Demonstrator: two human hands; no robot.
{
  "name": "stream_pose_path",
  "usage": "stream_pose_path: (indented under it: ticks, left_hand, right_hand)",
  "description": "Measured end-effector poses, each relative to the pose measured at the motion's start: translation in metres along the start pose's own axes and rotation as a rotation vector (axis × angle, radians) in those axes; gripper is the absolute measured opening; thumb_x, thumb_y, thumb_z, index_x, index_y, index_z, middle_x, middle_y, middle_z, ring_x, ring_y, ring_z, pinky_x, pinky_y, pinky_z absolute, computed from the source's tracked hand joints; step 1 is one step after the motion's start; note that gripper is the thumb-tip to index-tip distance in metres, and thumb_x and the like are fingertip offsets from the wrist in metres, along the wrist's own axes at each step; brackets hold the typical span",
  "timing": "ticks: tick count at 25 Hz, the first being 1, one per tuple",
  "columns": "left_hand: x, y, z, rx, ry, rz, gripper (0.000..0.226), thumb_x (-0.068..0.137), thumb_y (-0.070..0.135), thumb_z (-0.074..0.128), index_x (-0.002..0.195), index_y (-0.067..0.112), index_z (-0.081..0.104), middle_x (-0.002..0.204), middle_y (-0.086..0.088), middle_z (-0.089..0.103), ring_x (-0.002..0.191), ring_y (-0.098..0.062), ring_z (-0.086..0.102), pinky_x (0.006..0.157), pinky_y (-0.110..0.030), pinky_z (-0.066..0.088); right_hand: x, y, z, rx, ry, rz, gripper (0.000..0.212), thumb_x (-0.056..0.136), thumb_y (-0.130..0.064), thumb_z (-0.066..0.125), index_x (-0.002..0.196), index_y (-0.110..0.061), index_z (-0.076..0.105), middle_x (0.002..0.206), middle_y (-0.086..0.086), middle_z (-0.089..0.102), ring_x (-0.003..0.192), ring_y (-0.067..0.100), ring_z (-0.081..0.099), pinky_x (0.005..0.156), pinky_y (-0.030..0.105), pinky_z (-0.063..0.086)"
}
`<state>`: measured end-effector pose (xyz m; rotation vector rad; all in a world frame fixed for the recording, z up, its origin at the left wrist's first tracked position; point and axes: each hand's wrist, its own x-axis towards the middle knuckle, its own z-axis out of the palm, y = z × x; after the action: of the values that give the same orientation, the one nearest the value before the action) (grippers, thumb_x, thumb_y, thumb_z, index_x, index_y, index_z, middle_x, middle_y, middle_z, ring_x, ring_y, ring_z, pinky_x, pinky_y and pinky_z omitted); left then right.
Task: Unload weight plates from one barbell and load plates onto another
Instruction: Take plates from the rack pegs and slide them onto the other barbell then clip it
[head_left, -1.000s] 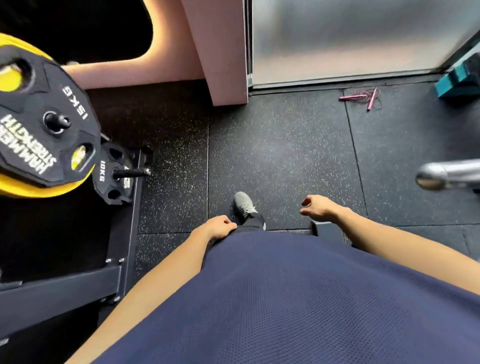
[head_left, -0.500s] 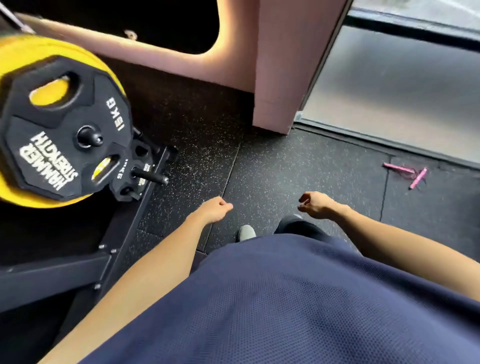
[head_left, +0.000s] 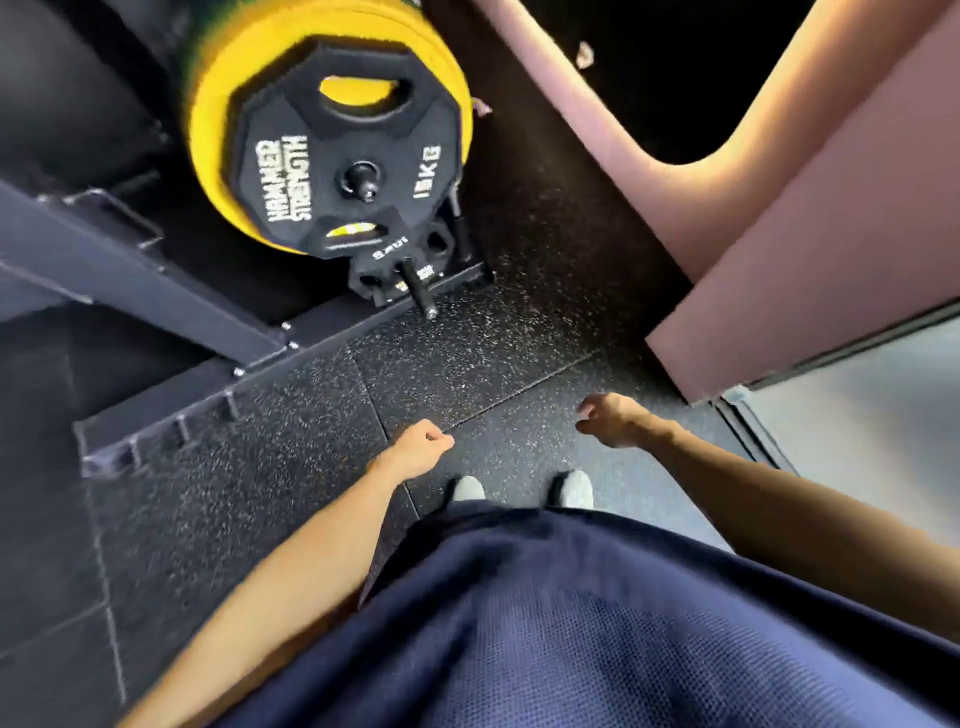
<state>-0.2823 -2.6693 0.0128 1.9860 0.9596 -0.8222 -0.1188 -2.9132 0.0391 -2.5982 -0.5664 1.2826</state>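
Observation:
A black 15 kg Hammer Strength plate (head_left: 343, 161) hangs on a peg in front of larger yellow plates (head_left: 218, 130) at the upper left. Below it a small black plate (head_left: 387, 273) sits on a lower peg (head_left: 418, 291) that sticks out toward me. My left hand (head_left: 418, 447) is loosely curled and holds nothing, well below the plates. My right hand (head_left: 610, 418) hangs to the right with its fingers half bent and empty. Neither hand touches a plate.
The black steel rack frame (head_left: 171, 312) runs across the left, with its base rail (head_left: 156, 426) on the floor. A pink wall block (head_left: 810, 270) stands at the right, with a glass panel (head_left: 872, 410) beside it. My grey shoes (head_left: 571, 488) stand on speckled rubber floor.
The view has swung left and tilted, so the plate rack now sits near the top centre. Both hands stay low and empty, and the pink skipping rope has left the view.

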Motion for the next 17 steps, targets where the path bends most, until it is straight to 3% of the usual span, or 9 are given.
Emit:
stream_pose_path:
  ticks: [6,13,17]
  left_hand:
    - [-0.031,0.026,-0.026,-0.175,0.189,-0.012,0.038,0.098,0.039,0.051,0.126,0.014,0.051,0.115,-0.003,0.054,0.095,-0.018,0.053,0.08,-0.03,0.037]
    - [-0.068,0.093,-0.158,-0.227,0.492,0.137,0.041,0.098,0.045,0.047,0.13,0.02,0.045,0.094,0.0,0.061,0.066,-0.016,0.054,0.059,-0.032,0.039]
    - [-0.109,0.129,-0.239,-0.252,0.688,0.261,0.046,0.099,0.044,0.046,0.137,0.017,0.045,0.124,-0.005,0.056,0.105,-0.021,0.055,0.085,-0.032,0.041]
  right_hand:
    - [0.016,-0.048,-0.052,-0.079,-0.006,-0.195,0.041,0.094,-0.024,0.057,0.133,-0.012,0.053,0.133,0.006,0.057,0.121,0.024,0.056,0.096,0.026,0.042]
    - [0.014,-0.135,-0.159,-0.026,0.225,-0.413,0.049,0.092,-0.028,0.059,0.137,-0.01,0.048,0.134,0.013,0.057,0.124,0.028,0.053,0.101,0.031,0.041]
    - [-0.011,-0.194,-0.232,-0.03,0.392,-0.575,0.048,0.093,-0.026,0.059,0.137,-0.009,0.047,0.133,0.014,0.057,0.124,0.03,0.053,0.098,0.032,0.041]
